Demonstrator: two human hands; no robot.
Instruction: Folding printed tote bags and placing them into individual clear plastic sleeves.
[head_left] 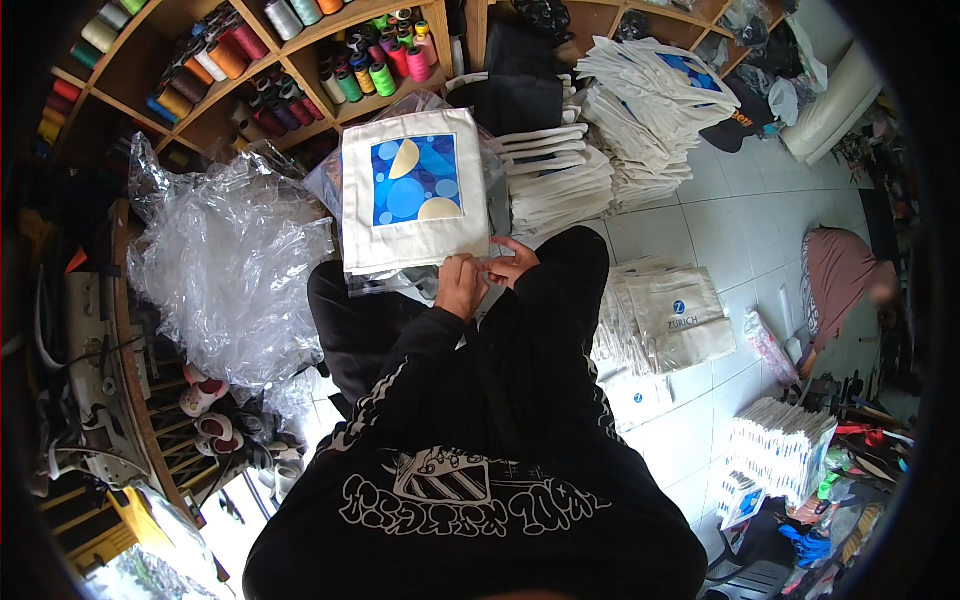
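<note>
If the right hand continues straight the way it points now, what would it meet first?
The right hand would probably meet the cream tote bag near its lower right corner, though depth there is unclear.

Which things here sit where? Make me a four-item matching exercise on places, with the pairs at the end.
Things
1. Canvas bag with a blue patterned panel
2. Thread spools
3. Large heap of clear plastic
4. Cream bags with a small round blue emblem

Places
A. In compartments of the wooden shelf
B. On the tiled floor, to the person's right
C. To the person's left
D. Directly in front of the left hand and right hand

Pairs: 1-D, 2-A, 3-C, 4-B
</note>
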